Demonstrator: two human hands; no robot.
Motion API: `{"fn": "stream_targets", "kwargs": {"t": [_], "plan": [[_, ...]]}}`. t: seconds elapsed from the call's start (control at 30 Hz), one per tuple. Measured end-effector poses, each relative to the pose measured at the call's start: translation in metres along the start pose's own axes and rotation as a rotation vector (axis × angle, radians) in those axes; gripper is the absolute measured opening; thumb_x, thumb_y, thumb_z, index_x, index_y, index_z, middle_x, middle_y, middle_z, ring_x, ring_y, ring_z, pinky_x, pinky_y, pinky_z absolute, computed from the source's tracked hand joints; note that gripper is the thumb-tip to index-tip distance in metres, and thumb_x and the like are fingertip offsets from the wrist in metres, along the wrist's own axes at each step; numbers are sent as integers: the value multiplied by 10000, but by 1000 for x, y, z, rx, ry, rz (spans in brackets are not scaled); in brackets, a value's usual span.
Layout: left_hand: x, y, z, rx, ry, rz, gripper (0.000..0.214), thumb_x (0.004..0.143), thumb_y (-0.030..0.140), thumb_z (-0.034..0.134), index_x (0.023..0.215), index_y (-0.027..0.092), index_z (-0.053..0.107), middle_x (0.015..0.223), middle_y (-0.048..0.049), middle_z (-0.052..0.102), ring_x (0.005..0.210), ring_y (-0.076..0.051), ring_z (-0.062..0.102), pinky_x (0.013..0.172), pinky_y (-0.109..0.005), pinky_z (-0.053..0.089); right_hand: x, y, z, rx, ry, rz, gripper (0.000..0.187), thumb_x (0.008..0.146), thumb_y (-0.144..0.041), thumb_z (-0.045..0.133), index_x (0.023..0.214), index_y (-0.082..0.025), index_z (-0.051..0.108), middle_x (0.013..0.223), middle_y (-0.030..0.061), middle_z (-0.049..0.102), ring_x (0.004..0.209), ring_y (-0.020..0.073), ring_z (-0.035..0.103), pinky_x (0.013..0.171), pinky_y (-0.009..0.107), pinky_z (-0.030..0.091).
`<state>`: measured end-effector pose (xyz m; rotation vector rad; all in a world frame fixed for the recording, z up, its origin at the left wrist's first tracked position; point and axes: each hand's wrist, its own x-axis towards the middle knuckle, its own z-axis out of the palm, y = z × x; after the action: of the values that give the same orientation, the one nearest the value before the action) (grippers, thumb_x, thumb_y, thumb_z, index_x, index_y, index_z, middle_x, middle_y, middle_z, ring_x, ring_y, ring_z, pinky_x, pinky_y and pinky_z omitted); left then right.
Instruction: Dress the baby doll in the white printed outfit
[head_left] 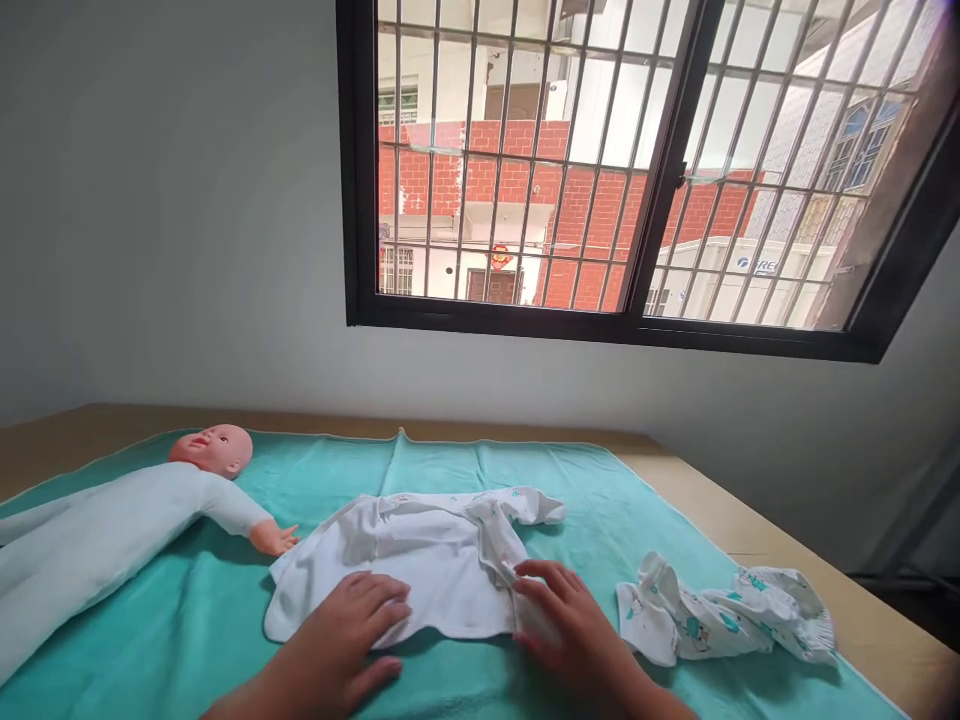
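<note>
A white baby shirt (427, 570) lies spread on a teal blanket (442, 685), its plain inside facing up and one sleeve stretched to the upper right. My left hand (360, 630) rests on its lower front, fingers loosely extended and thumb apart on the blanket. At the shirt's right edge, by the folded front flap, is my right hand (562, 620). Its fingers are slightly bent, with the thumb apart and somewhat blurred; no cloth shows clearly gripped. Left of the shirt lies a baby doll (142, 510) with a white cloth body, its hand near the shirt's corner.
Crumpled white baby pants (727, 615) with a teal print lie right of my right hand. The blanket covers most of a wooden table (750, 510), whose right edge shows. Behind it stand a pale wall (187, 250) and a barred, dark-framed window (495, 312).
</note>
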<state>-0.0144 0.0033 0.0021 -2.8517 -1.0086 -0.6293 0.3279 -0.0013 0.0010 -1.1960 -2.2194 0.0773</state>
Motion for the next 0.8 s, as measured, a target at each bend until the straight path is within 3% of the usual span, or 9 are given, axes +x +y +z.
{"fn": "stream_targets", "kwargs": {"t": [0.1,0.23,0.37,0.57,0.8], "plan": [[-34,-14,-3,60,93,-62,390,880,385,586,1267,352,557,1293,-18,648,1137,-230,627,955,-341,535,-18,-5,-11,1,-128,19,439,770,-351,713,1197,-315,621,1339,85,589,1224,325,531,1022,499,446],[-59,-27,-15,103,174,-113,355,885,338,577,1240,347,593,1239,-4,682,1097,-192,653,936,-251,535,-13,-4,-14,141,-150,107,439,804,-291,659,1239,-308,601,1359,87,574,1257,302,514,1057,473,433],[-56,-27,-14,114,227,-181,227,913,279,509,1057,314,681,1115,-19,723,1003,-192,677,881,-264,539,-10,0,-11,261,-54,212,258,924,-300,476,1120,-298,643,1230,76,642,1119,247,602,970,390,493],[-51,-24,-14,92,225,-157,232,924,204,455,953,270,676,1033,-23,728,960,-180,669,844,-266,526,-7,9,-13,334,64,458,268,916,-446,464,911,-243,638,918,49,698,842,229,632,766,345,501],[-57,-8,-29,-66,350,-202,188,908,217,471,977,257,642,945,-28,715,946,-195,645,972,-337,479,-9,8,-15,335,134,451,301,931,-494,431,928,-246,602,925,34,677,861,216,604,781,325,469]]}}
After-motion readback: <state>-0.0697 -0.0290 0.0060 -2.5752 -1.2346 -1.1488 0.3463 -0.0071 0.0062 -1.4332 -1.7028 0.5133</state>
